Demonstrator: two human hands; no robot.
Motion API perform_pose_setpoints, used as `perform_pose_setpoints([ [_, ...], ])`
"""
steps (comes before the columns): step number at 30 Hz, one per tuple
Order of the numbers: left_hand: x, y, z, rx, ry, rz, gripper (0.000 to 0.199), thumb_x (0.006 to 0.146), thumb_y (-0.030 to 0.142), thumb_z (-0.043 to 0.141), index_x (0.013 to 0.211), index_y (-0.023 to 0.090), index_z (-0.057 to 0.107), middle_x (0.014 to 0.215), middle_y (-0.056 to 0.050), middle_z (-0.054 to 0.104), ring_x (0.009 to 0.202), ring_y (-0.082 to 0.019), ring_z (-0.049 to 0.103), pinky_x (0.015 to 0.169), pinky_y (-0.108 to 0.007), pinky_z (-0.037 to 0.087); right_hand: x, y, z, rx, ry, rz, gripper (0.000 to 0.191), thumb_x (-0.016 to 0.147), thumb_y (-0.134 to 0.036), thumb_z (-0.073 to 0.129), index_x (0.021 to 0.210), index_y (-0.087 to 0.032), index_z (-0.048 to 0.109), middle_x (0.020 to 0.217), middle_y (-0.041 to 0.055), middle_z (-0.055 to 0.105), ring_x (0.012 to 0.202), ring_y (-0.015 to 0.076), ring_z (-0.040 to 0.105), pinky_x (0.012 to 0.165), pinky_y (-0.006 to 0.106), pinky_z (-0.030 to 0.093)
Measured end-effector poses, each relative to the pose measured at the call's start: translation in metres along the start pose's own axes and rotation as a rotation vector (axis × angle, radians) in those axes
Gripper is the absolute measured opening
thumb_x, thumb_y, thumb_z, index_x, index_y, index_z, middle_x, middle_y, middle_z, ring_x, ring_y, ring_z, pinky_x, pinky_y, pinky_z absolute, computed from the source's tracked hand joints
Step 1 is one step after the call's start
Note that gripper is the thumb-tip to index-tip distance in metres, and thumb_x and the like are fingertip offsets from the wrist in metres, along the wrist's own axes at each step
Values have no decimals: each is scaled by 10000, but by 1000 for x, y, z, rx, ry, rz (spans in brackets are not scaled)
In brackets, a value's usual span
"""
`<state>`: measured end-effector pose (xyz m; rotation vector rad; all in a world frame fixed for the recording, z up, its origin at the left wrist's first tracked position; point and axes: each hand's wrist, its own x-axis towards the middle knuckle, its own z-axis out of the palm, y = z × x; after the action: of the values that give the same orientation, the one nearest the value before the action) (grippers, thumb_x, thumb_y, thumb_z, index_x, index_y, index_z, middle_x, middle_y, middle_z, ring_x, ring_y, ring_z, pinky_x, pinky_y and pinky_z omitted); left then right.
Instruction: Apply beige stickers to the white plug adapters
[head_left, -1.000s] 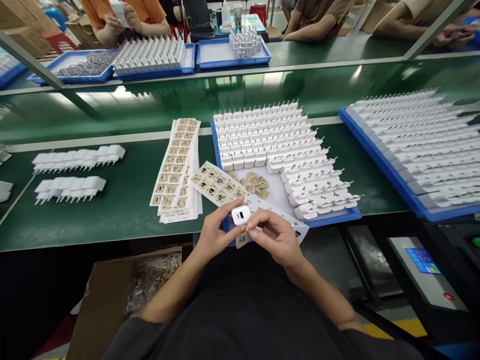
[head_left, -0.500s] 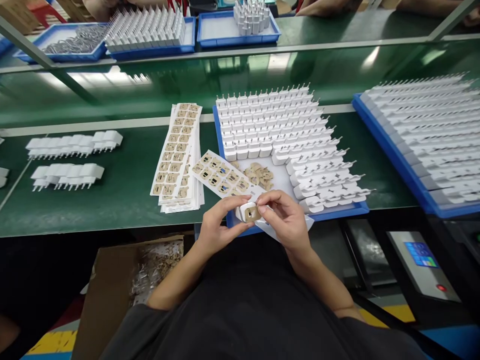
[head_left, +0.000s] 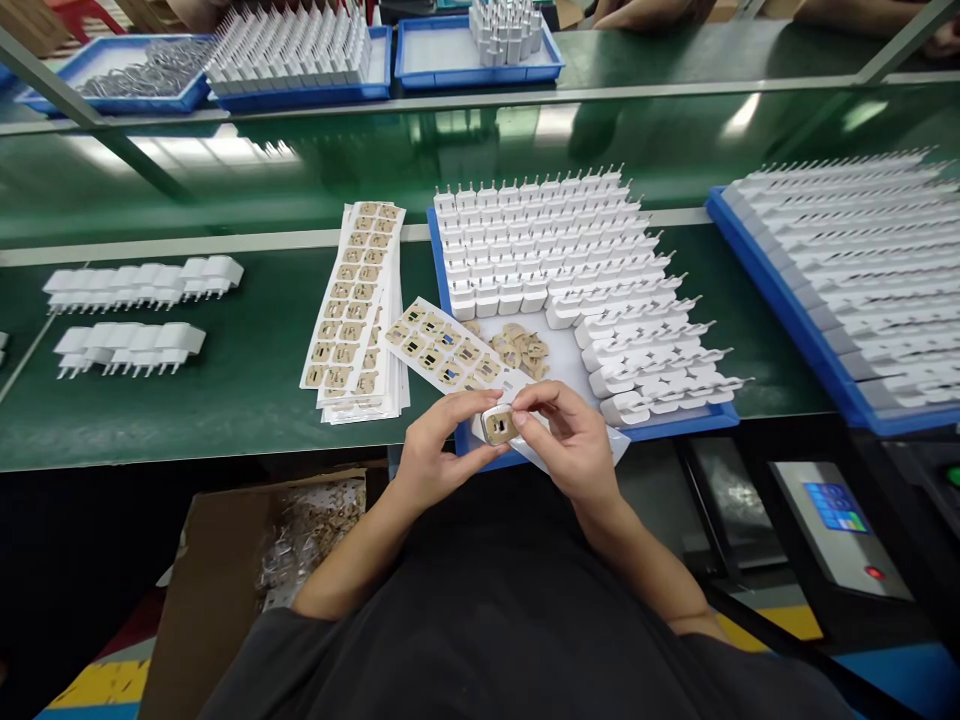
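My left hand (head_left: 442,440) is closed round a white plug charger (head_left: 486,428), thumb below and fingertips on top. Over the charger's end face lies a tan sticker (head_left: 498,427) with small dark and white cutouts. The thumb and forefinger of my right hand (head_left: 570,440) pinch the sticker's right edge, against the charger. Just behind my hands a sticker sheet (head_left: 442,352) rests partly on the blue tray (head_left: 450,300). A small heap of loose tan pieces (head_left: 521,350) lies inside that tray, beside rows of white plug chargers (head_left: 536,240) with their pins up.
Stacked sticker sheets (head_left: 352,300) lie left of the tray. Two rows of chargers (head_left: 131,345) stand further left. Another full blue tray (head_left: 787,310) is at right. Below the bench edge are a cardboard box (head_left: 217,580) and a device with a screen (head_left: 840,525).
My right fingertips have shifted slightly at the sticker's edge, and the sticker sits flatter over the charger's face. Both hands stay in place; the view has moved a little.
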<state>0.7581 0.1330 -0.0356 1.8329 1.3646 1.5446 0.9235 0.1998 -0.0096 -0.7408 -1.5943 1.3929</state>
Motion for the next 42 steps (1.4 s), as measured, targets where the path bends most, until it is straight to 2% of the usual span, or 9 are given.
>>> perform_pose_setpoints([
  [9, 2, 4, -2, 49, 4, 8, 465, 809, 156, 776, 1237, 209, 604, 1177, -119, 712, 1124, -245, 673, 980, -400, 554, 0, -3, 8, -228, 61, -85, 67, 875, -204, 691, 889, -223, 628, 818, 1, 641, 736, 146, 599, 724, 318, 522],
  [14, 0, 1, -1, 65, 6, 20, 479, 795, 139, 786, 1235, 210, 610, 1188, -118, 708, 1130, -243, 668, 983, -397, 551, 3, -3, 12, -500, 129, -331, 113, 869, -149, 685, 900, -222, 605, 784, 1, 631, 723, 152, 594, 698, 314, 525],
  [17, -3, -4, 2, 7, 72, 0, 502, 762, 119, 812, 1212, 213, 608, 1193, -116, 705, 1136, -252, 669, 1000, -424, 543, 6, 0, 7, -595, 204, -395, 145, 867, -153, 683, 980, -217, 620, 907, 44, 632, 793, 171, 611, 688, 317, 538],
  [19, -6, -7, 5, -66, 127, -27, 520, 743, 110, 824, 1198, 213, 594, 1202, -117, 700, 1160, -269, 661, 1023, -466, 531, 6, 2, 2, -471, 174, -293, 156, 881, -173, 664, 1023, -223, 623, 984, 54, 615, 849, 171, 617, 684, 298, 553],
  [23, -9, -12, 9, -119, 166, -22, 481, 752, 100, 804, 1161, 217, 579, 1216, -122, 685, 1180, -281, 652, 1019, -507, 533, 2, 5, -1, -74, -117, -6, 249, 861, -246, 700, 1091, -250, 603, 1117, 49, 593, 1051, 185, 608, 817, 294, 572],
  [25, -8, -11, 10, -101, 172, 23, 489, 745, 86, 804, 1154, 221, 571, 1219, -118, 676, 1176, -278, 654, 1005, -503, 543, 0, 6, 2, 49, -146, 64, 236, 863, -258, 694, 1080, -250, 603, 1157, 54, 580, 1112, 191, 589, 842, 290, 557],
  [29, -2, -7, 12, 9, 179, 153, 505, 743, 89, 812, 1148, 232, 545, 1197, -106, 668, 1151, -260, 663, 969, -492, 561, 0, 10, 10, 192, -82, 83, 98, 885, -263, 647, 972, -237, 610, 1065, 51, 580, 1068, 184, 584, 822, 284, 532],
  [33, 3, -2, 13, 141, 189, 249, 488, 763, 82, 793, 1139, 250, 531, 1194, -93, 669, 1138, -246, 665, 944, -495, 575, 2, 10, 14, 206, -47, 77, 108, 863, -297, 665, 912, -236, 592, 1029, 49, 579, 1052, 196, 577, 847, 313, 529],
  [42, 2, -4, 12, 161, 185, 277, 530, 744, 56, 799, 1155, 257, 532, 1205, -82, 675, 1178, -257, 650, 954, -506, 582, 2, 12, 17, 275, -30, 12, 40, 870, -212, 641, 890, -244, 629, 1000, 28, 579, 1032, 172, 578, 850, 289, 515],
])
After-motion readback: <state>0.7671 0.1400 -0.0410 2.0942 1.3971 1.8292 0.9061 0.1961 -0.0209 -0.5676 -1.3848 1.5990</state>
